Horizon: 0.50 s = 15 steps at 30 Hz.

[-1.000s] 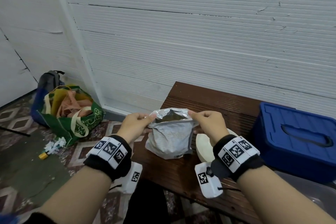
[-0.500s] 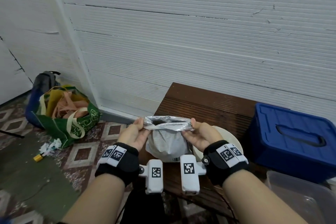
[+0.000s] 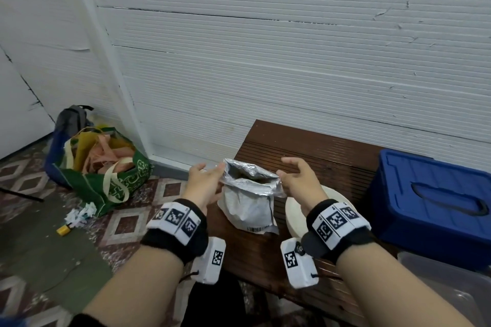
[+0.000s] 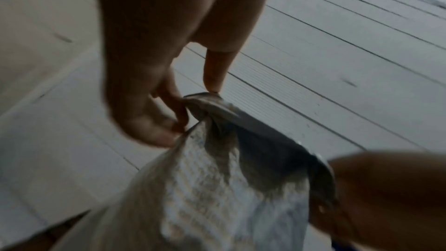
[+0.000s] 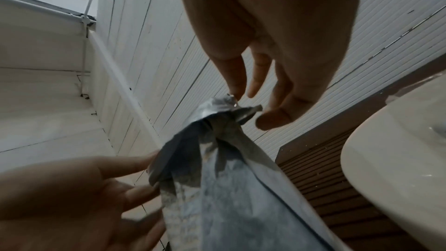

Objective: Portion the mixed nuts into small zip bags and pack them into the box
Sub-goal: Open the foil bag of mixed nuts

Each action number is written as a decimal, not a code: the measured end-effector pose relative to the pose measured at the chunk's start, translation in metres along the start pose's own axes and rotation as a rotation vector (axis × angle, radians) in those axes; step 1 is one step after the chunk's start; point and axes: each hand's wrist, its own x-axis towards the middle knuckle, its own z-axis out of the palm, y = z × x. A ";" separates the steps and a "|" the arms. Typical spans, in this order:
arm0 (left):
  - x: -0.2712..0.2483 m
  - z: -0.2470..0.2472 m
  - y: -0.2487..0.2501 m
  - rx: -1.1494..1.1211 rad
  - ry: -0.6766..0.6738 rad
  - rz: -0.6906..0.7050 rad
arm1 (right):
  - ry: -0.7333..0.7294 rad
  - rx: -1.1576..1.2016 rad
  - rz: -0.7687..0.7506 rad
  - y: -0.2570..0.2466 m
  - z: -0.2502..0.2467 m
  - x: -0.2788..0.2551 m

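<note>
I can read no words: the green bag (image 3: 125,180) at far left bears pale lettering and the foil pouch (image 3: 248,210) a barcode, both illegible.

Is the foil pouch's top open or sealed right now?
Open. The foil pouch stands on the bench, its mouth spread so the dark inside shows. What it holds cannot be made out.

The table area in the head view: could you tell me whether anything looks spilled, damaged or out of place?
Nothing on the table looks spilled. The foil pouch stands upright, mouth crumpled open. On the floor left of it lie crumpled paper scraps and a small yellow item.
</note>
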 end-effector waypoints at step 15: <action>0.001 0.012 -0.019 -0.053 0.116 0.042 | -0.246 0.047 0.172 0.005 0.005 -0.012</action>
